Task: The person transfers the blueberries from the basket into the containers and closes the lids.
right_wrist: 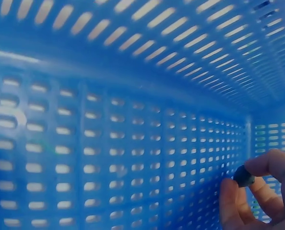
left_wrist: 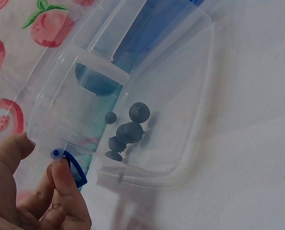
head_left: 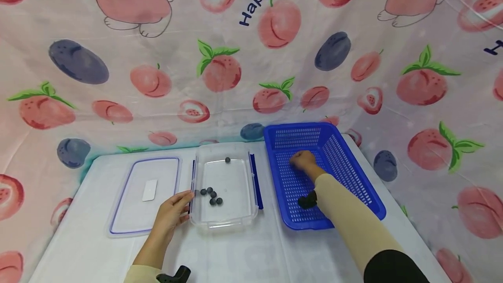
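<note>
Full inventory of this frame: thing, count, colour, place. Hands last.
basket: 1, blue, perforated, right side of table.
container: 1, clear plastic with blue side clips, table centre.
balls in container: 6 visible, dark blue-grey; five clustered near the left wall, one alone at the far end.
ball in fingers: 1, dark, inside the basket.
lid: 1, clear with purple rim, white label in its middle, left of the container.
table: 1, white.
cloth backdrop: 1, pink with a fruit print.
left hand: grips the container's near-left edge.
right hand: inside the basket, pinches the one ball.
</note>
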The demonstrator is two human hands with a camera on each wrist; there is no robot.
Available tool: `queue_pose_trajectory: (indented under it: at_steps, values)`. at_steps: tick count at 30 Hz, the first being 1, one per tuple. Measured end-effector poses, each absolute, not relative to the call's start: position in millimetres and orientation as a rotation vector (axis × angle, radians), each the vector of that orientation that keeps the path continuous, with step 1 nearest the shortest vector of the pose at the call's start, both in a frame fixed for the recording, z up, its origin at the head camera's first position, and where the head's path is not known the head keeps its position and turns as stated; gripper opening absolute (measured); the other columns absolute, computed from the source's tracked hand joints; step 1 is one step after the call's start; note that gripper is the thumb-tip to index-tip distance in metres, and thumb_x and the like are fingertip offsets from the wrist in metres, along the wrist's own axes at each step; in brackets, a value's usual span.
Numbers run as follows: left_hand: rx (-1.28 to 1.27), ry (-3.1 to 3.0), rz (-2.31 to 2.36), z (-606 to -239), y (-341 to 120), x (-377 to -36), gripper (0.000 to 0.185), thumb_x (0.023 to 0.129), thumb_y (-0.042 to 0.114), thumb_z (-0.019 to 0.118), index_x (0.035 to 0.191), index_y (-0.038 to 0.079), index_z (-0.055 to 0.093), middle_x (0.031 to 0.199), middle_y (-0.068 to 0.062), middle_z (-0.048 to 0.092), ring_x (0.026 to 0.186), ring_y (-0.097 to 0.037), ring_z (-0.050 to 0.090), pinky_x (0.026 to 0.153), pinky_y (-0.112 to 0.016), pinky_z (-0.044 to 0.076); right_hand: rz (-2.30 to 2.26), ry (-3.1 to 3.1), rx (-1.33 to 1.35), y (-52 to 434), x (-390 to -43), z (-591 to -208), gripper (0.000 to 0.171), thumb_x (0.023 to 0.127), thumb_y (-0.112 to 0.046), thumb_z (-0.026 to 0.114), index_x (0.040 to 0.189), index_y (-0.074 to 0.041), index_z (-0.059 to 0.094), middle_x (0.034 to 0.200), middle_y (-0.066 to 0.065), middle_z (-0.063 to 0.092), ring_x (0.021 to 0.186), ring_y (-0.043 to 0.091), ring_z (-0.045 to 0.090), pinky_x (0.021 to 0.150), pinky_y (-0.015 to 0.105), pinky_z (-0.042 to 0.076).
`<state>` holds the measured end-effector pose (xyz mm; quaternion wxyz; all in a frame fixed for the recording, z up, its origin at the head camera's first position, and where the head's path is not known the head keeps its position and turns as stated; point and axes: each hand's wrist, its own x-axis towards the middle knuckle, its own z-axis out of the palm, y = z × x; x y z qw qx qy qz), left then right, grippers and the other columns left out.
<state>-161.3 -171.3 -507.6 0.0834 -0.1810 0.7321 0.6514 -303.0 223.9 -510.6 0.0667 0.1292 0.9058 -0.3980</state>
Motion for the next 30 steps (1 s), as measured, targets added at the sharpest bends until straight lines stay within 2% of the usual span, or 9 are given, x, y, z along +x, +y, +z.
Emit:
queue_pose_trajectory:
  at_steps: [7, 11, 13, 17, 22, 26, 30]
  values:
    - [-0.549, 2.179, 1.938, -509, -173, -160, 0.057, 0.093, 0.038, 0.068, 0.136, 0.002, 0.056, 0.108, 0.0, 0.056, 0.086, -0.011, 0.053, 0.068, -0.019, 0.055, -1.784, 2.257, 0.466, 223, -304, -504, 0.022, 0.091, -0.002, 0.057, 0.11, 0.008, 0.061, 0.084, 0.004, 0.061, 0.073, 0.01, 0.061, 0.074, 0.025, 0.057]
    - [-0.552, 2.179, 1.937, -508, -173, -159, 0.058, 0.093, 0.038, 0.068, 0.136, 0.002, 0.055, 0.109, -0.001, 0.056, 0.087, -0.011, 0.053, 0.068, -0.018, 0.054, -2.011, 1.946, 0.491, 224, -304, -500, 0.021, 0.094, -0.002, 0.055, 0.114, 0.006, 0.057, 0.095, 0.006, 0.056, 0.078, 0.009, 0.061, 0.079, 0.02, 0.056]
    - [-0.552, 2.182, 1.934, -508, -173, -159, 0.056, 0.094, 0.036, 0.066, 0.137, 0.002, 0.055, 0.109, -0.001, 0.056, 0.087, -0.011, 0.053, 0.068, -0.018, 0.054, -2.074, 1.83, 0.481, 226, -302, -497, 0.02, 0.094, -0.004, 0.056, 0.112, 0.003, 0.058, 0.102, 0.007, 0.054, 0.085, 0.011, 0.06, 0.083, 0.02, 0.055]
    - [-0.553, 2.187, 1.931, -507, -172, -159, 0.053, 0.096, 0.033, 0.063, 0.137, 0.001, 0.054, 0.109, -0.001, 0.057, 0.087, -0.011, 0.053, 0.068, -0.018, 0.054, -2.155, 1.661, 0.409, 232, -299, -495, 0.012, 0.092, -0.007, 0.061, 0.102, -0.001, 0.062, 0.104, 0.008, 0.054, 0.092, 0.014, 0.06, 0.085, 0.02, 0.054]
    - [-0.543, 2.184, 1.936, -507, -171, -160, 0.054, 0.095, 0.035, 0.065, 0.136, 0.001, 0.055, 0.107, 0.0, 0.057, 0.087, -0.012, 0.053, 0.068, -0.018, 0.054, -2.159, 1.671, 0.425, 232, -297, -492, 0.008, 0.096, -0.004, 0.055, 0.101, -0.002, 0.061, 0.099, 0.006, 0.058, 0.086, 0.012, 0.061, 0.085, 0.02, 0.054]
    - [-0.542, 2.183, 1.94, -507, -171, -159, 0.056, 0.094, 0.036, 0.067, 0.136, 0.001, 0.055, 0.106, 0.001, 0.057, 0.086, -0.012, 0.053, 0.067, -0.018, 0.054, -2.187, 1.622, 0.421, 232, -294, -487, 0.011, 0.098, -0.001, 0.052, 0.094, -0.003, 0.062, 0.094, 0.005, 0.06, 0.082, 0.012, 0.061, 0.083, 0.02, 0.055]
    - [-0.545, 2.188, 1.936, -508, -170, -160, 0.057, 0.093, 0.037, 0.068, 0.136, 0.001, 0.055, 0.105, 0.0, 0.058, 0.085, -0.011, 0.054, 0.067, -0.018, 0.054, -2.201, 1.589, 0.414, 230, -291, -483, 0.011, 0.098, -0.003, 0.052, 0.093, -0.005, 0.062, 0.101, 0.007, 0.058, 0.084, 0.012, 0.061, 0.084, 0.02, 0.055]
